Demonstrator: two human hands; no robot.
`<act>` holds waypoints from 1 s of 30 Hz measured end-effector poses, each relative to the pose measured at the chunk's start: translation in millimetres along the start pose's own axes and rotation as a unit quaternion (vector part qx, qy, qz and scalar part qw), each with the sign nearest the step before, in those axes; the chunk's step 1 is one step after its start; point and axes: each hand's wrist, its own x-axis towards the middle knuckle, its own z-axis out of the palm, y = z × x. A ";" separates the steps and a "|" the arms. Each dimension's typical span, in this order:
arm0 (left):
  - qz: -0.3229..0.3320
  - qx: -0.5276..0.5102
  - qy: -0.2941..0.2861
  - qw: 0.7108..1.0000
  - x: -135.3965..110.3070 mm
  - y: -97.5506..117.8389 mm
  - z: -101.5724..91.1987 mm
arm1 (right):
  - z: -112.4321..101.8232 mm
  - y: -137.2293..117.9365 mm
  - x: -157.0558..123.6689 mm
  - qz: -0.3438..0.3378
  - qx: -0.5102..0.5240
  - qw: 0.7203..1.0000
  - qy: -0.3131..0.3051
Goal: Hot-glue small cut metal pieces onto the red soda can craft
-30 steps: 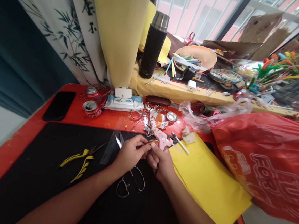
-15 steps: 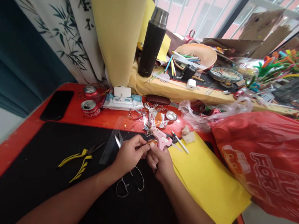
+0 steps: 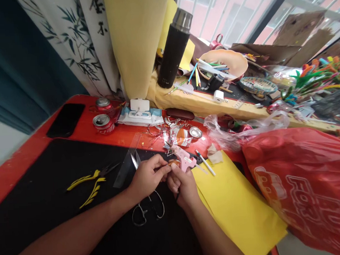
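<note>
Both hands meet over the black mat, pinching a small orange-brown piece that the fingers mostly cover. My left hand is closed on its left side, thumb and forefinger together. My right hand is closed on the right side, with something thin and dark showing below its fingers. Just beyond the hands lies a pink hot glue gun with a clear stick at its back. Scissors and a clear ruler lie partly behind my left hand. Wire-framed glasses rest below the wrists.
Yellow-handled pliers lie on the left. Yellow sheets and a white pen are on the right, beside a bulging red bag. Behind stand a cut can, wipes, red cans and a phone.
Almost nothing differs. The whole view has shifted very slightly, and both hands keep the same hold on the small piece.
</note>
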 end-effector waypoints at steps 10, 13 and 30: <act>0.015 0.006 0.013 1.000 -1.3 -1.0 0.6 | -1.2 3.2 -1.0 -0.004 0.010 1.000 0.002; 0.022 0.007 0.014 1.000 -1.7 -1.5 0.7 | -1.3 3.9 -0.8 -0.004 0.012 1.000 0.004; 0.030 0.015 0.013 0.999 -1.6 -2.0 1.0 | -2.8 3.3 -0.8 -0.003 0.005 1.000 -0.006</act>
